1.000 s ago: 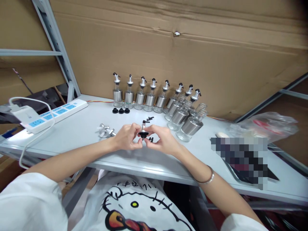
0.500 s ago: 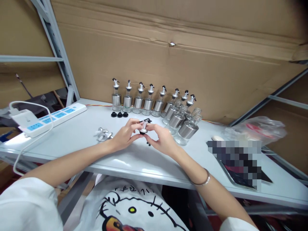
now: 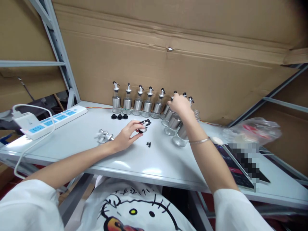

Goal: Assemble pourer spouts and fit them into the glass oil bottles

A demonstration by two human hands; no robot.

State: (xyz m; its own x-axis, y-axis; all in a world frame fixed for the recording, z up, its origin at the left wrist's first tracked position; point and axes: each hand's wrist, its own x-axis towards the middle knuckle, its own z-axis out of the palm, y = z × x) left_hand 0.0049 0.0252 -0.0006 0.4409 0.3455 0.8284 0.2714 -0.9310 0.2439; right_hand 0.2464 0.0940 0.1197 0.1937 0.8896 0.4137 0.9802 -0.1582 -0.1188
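My left hand (image 3: 128, 134) grips a pourer spout (image 3: 143, 128), silver with a black flip lid and black stopper, above the table. My right hand (image 3: 180, 104) is over the necks of the uncapped glass bottles at the right end of the row. Its fingertips are hidden, so I cannot tell whether it grips a neck. Beneath it, steel-banded bottles (image 3: 172, 125) stand upright. Several small black pieces (image 3: 149, 144) lie right of my left hand. Loose silver spout parts (image 3: 104, 136) lie beside my left wrist.
A row of bottles with spouts (image 3: 137, 104) stands along the cardboard wall (image 3: 154, 64). Three black stoppers (image 3: 119, 116) lie before it. On the left is a power strip (image 3: 60, 120) with a charger and cable. A tablet (image 3: 235, 166) and a plastic bag (image 3: 255, 131) are on the right.
My right hand has let go of the pourer spout and moved away and right, to the uncapped bottles. My left hand stays in place, still holding the spout.
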